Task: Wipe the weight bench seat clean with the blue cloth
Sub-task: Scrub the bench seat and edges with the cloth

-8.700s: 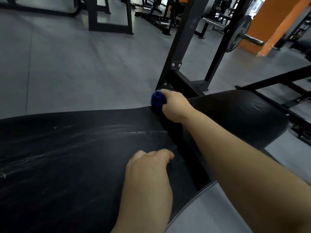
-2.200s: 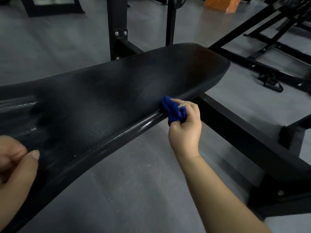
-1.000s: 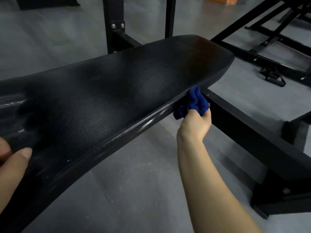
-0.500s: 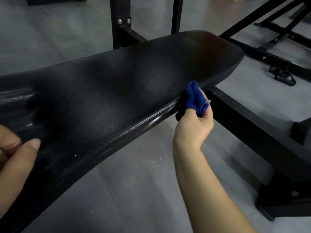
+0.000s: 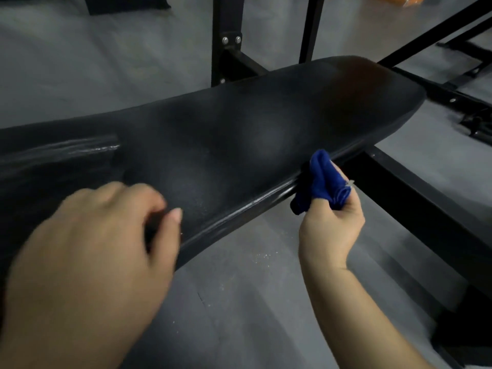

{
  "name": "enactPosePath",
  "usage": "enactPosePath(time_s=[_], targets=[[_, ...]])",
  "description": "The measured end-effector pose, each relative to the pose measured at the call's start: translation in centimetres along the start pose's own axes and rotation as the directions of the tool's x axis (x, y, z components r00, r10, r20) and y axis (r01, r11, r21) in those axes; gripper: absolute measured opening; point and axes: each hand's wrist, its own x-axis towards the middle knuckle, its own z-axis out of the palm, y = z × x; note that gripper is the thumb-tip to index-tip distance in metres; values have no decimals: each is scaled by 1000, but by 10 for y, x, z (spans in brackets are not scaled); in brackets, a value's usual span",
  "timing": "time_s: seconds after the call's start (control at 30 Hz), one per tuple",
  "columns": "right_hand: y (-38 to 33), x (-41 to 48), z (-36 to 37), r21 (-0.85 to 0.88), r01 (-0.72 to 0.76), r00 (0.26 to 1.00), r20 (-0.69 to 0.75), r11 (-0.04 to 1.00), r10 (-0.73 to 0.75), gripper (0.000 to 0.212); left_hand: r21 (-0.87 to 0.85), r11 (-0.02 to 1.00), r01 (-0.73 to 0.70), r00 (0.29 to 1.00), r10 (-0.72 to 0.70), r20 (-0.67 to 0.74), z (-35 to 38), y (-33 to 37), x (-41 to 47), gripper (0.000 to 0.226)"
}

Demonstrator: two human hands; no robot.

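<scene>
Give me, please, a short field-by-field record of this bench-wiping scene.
Setting: gym, grey floor
Bench seat: long, black, padded, carried on a black frame
Blue cloth: bunched, pressed against the seat's near side edge
Right hand: grips the cloth from below
Left hand: motion-blurred, over the seat to the left of the cloth; hold unclear
Stage: side edge being wiped

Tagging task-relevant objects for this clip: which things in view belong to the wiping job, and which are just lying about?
Job:
- blue cloth, gripped by right hand against the near edge of the bench seat
- left hand, blurred, over the seat

Lying about:
- rack uprights
- frame bar
- orange block
</scene>
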Motion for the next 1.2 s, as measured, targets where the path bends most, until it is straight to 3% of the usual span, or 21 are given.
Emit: enactPosePath(time_s=[0.1,0.2,0.3,0.5,0.63,0.73,0.9,0.97,1.07,1.2], targets=[[-12,0,-1,-20,24,999,43,1000,-23,28,30,991,-134,988,131,78,5,8,-4,32],[-25,19,3,46,8,999,-50,999,-5,20,-56,985,-164,964,172,201,16,14,-4,44],[-25,12,11,42,-1,997,-71,999,4,25,-85,979,-184,956,198,216,15,19,3,43],[-21,-6,-1,-46,0,994,108,999,5,23,-98,985,-142,965,160,208,13,20,13,28],[-30,31,1,-40,-28,994,-108,999,23,18,-137,981,-138,963,165,212,14,16,10,26],[-19,20,13,34,-22,987,-159,999,27,21,-152,981,-121,971,149,189,14,15,7,24],[4,-21,4,6,-7,995,99,1000,6,26,-130,986,-102,981,121,150,18,20,8,24],[-4,-11,-3,-39,48,991,123,998,-43,23,-116,989,-97,983,114,146,18,23,7,23],[-15,17,-5,-94,51,998,-23,994,-53,22,-118,989,-94,981,112,160,18,19,5,25],[-6,17,12,25,2,991,-133,1000,2,22,-160,981,-109,967,142,211,19,12,6,32]])
